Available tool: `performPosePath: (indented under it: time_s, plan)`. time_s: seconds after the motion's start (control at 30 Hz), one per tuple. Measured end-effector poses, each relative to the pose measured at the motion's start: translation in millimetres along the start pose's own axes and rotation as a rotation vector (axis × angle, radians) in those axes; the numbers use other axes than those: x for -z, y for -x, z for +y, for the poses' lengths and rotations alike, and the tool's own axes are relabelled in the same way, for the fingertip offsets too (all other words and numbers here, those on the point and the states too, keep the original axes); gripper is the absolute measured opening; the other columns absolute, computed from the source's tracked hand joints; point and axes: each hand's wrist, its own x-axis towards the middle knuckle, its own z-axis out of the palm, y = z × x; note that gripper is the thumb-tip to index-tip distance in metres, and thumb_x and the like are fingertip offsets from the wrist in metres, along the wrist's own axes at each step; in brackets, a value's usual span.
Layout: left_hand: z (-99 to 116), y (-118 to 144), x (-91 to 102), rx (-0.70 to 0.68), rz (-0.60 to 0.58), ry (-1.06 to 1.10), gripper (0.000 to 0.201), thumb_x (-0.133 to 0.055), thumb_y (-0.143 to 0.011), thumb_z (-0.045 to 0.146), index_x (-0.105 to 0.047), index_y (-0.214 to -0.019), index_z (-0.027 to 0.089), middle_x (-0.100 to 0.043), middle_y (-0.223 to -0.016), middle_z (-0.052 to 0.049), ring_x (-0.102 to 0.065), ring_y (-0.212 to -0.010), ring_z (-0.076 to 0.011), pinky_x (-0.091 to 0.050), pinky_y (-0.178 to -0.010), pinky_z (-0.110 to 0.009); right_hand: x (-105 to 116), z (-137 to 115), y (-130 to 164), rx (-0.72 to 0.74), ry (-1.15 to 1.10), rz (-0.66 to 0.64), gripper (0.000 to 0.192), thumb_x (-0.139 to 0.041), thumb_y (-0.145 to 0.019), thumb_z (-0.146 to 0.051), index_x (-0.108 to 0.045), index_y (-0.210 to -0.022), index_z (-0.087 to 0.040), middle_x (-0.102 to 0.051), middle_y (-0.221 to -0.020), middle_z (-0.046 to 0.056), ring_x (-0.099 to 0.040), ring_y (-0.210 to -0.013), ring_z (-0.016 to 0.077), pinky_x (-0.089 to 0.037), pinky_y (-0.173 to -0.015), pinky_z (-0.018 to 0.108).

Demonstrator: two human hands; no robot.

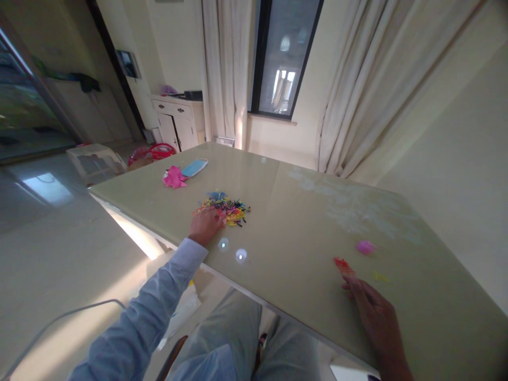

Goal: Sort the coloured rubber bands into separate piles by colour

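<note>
Pile of multicoloured small pieces point(226, 205) on bench point(293, 222), left hand point(205, 224) resting at its near edge, fingers together on the pieces, right hand point(373, 312) flat, fingers loosely apart, red cluster point(343, 265) just beyond fingertips, pink piece point(365, 246) farther out.

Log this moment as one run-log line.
left hand: on mixed-colour pile | right hand: fingertips at red bits | pink piece, yellow piece nearby
</note>
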Motion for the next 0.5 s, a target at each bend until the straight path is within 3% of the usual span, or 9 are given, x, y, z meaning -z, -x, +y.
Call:
performPosePath:
  time_s: [0.5]
  plan:
    - [-3.4, -2.3, -0.3, -0.049, -0.015, 0.009, 0.031, -0.05, -0.09, 0.036, -0.075, -0.085, 0.019, -0.069, -0.102, -0.013, -0.065, -0.096, -0.0251, -0.05, -0.079, -0.033, 1.1, -0.2, 1.3, 0.025, 0.009, 0.009, 0.059, -0.055, -0.075, -0.068, -0.078, -0.09, -0.016, -0.077, -0.083, 0.009, -0.07, -0.077, 0.0278, -0.055, -0.073, 0.035]
